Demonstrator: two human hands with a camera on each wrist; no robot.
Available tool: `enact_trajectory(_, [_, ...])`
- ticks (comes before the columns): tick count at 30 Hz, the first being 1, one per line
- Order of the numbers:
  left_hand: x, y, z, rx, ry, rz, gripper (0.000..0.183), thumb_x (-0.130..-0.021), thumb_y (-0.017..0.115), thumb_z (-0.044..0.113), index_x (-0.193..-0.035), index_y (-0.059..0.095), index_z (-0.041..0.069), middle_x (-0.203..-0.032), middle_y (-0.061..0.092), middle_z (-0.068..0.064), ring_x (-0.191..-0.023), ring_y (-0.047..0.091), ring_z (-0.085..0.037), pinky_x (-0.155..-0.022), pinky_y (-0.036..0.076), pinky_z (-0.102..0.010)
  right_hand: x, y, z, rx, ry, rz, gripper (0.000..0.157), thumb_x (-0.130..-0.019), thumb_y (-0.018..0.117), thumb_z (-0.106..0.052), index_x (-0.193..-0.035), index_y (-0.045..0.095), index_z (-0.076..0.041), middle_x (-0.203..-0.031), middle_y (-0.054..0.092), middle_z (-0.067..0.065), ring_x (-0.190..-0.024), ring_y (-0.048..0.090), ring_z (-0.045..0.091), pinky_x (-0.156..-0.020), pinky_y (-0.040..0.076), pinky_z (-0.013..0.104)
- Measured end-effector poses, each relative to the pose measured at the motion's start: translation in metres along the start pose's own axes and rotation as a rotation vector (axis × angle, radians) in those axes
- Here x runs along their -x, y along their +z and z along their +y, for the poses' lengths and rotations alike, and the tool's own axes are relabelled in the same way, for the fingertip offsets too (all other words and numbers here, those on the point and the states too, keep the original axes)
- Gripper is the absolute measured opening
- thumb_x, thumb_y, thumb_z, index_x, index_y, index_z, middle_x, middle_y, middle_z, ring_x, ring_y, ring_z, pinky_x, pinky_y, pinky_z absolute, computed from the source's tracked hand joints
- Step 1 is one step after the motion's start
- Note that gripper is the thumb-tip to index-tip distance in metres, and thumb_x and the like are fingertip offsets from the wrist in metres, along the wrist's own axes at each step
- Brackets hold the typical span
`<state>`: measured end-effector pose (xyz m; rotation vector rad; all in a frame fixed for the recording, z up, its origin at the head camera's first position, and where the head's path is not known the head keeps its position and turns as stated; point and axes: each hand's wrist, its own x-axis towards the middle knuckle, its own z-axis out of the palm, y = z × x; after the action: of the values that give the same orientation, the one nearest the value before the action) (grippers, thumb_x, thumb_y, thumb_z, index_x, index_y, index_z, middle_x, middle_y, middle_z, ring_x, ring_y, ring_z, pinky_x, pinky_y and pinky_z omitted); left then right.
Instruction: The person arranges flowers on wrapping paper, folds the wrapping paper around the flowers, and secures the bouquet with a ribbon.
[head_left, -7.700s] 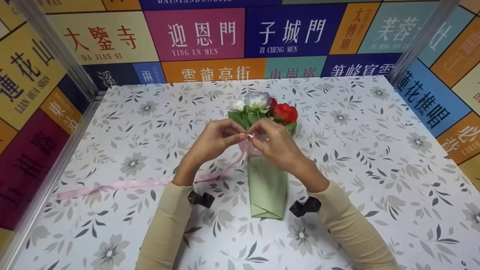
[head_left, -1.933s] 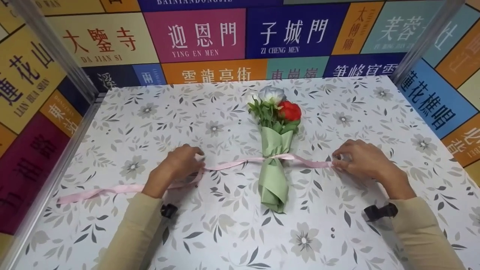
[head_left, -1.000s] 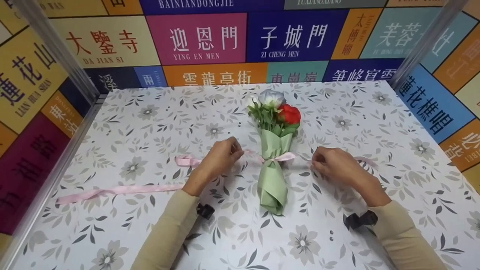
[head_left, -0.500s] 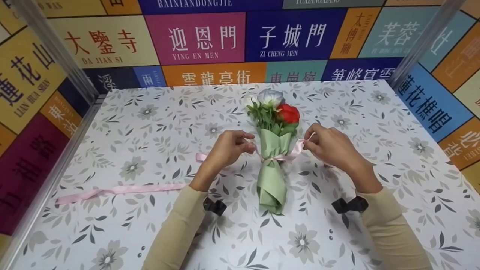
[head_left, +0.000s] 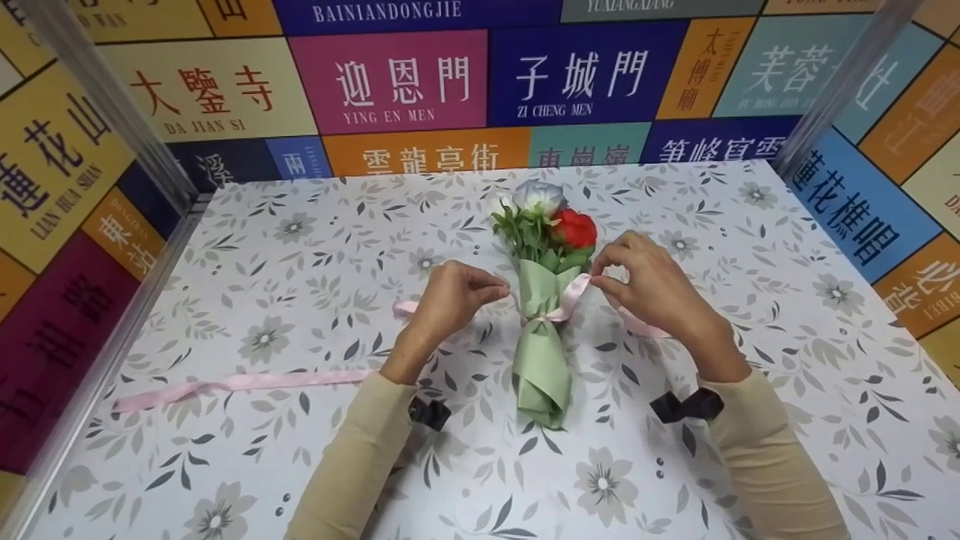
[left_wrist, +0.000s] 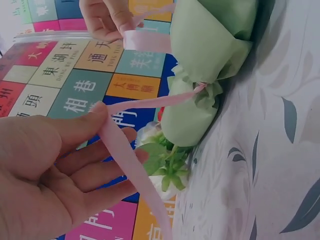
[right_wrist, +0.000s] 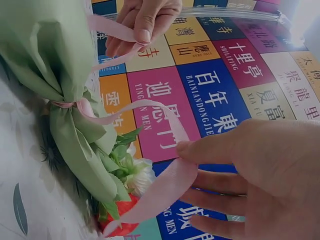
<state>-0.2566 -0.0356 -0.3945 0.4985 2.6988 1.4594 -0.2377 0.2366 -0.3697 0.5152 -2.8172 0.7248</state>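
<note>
A bouquet lies on the table in green wrapping paper (head_left: 541, 379), with a red flower (head_left: 575, 228) and pale flowers (head_left: 540, 199) at its far end. A pink ribbon (head_left: 574, 297) cinches the paper at its waist. Left of the bouquet, my left hand (head_left: 454, 304) pinches one ribbon tail (left_wrist: 131, 160) between thumb and finger. On the other side my right hand (head_left: 654, 283) pinches the other tail (right_wrist: 167, 187), raised off the table. Both wrist views show the tails running from the gathered waist to the fingertips.
A length of pink ribbon (head_left: 247, 381) lies across the left of the table and passes out of sight behind the left forearm. The flower-patterned table (head_left: 360, 225) is bounded by panels (head_left: 390, 82) with printed lettering at the back and sides.
Earlier both hands met over the bouquet, then drew the ribbon tails far apart, gathering the paper. They have since come back inward; the right hand has lately shifted slightly left with its tail.
</note>
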Motion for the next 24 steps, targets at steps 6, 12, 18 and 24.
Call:
enact_trajectory(6, [-0.002, 0.003, -0.001, 0.05, -0.014, -0.048, 0.01, -0.088, 0.077, 0.017, -0.09, 0.08, 0.008, -0.087, 0.078, -0.009, -0.078, 0.072, -0.016, -0.069, 0.054, -0.023, -0.002, 0.007, -0.002, -0.004, -0.033, 0.166, 0.006, -0.087, 0.077, -0.014, -0.089, 0.075, -0.009, -0.065, 0.068, 0.009, -0.062, 0.062, 0.025, -0.065, 0.04, 0.035])
enact_trajectory(12, [-0.003, 0.005, -0.004, 0.124, -0.024, -0.135, 0.007, -0.093, 0.07, 0.012, -0.092, 0.074, 0.006, -0.093, 0.078, -0.013, -0.086, 0.073, -0.02, -0.075, 0.054, -0.022, -0.005, 0.013, -0.007, -0.227, 0.034, 0.187, 0.009, -0.091, 0.073, -0.011, -0.097, 0.074, -0.005, -0.092, 0.078, 0.01, -0.083, 0.073, 0.023, -0.071, 0.051, 0.021])
enact_trajectory(18, [-0.005, 0.008, -0.006, 0.184, -0.028, -0.159, 0.008, -0.093, 0.071, 0.011, -0.093, 0.07, 0.003, -0.093, 0.077, -0.015, -0.09, 0.073, -0.031, -0.075, 0.054, -0.022, -0.006, 0.021, -0.018, -0.695, 0.082, 0.133, 0.024, -0.091, 0.073, -0.013, -0.112, 0.072, -0.001, -0.106, 0.076, 0.003, -0.097, 0.071, 0.01, -0.087, 0.055, 0.017])
enact_trajectory(24, [-0.005, 0.009, -0.008, 0.185, -0.033, -0.14, 0.015, -0.087, 0.077, 0.008, -0.099, 0.07, 0.002, -0.087, 0.075, -0.013, -0.073, 0.066, -0.009, -0.067, 0.051, -0.019, -0.014, 0.028, -0.031, -0.71, 0.137, 0.181, 0.027, -0.091, 0.075, -0.02, -0.111, 0.071, -0.002, -0.098, 0.073, -0.004, -0.091, 0.069, 0.009, -0.083, 0.055, 0.019])
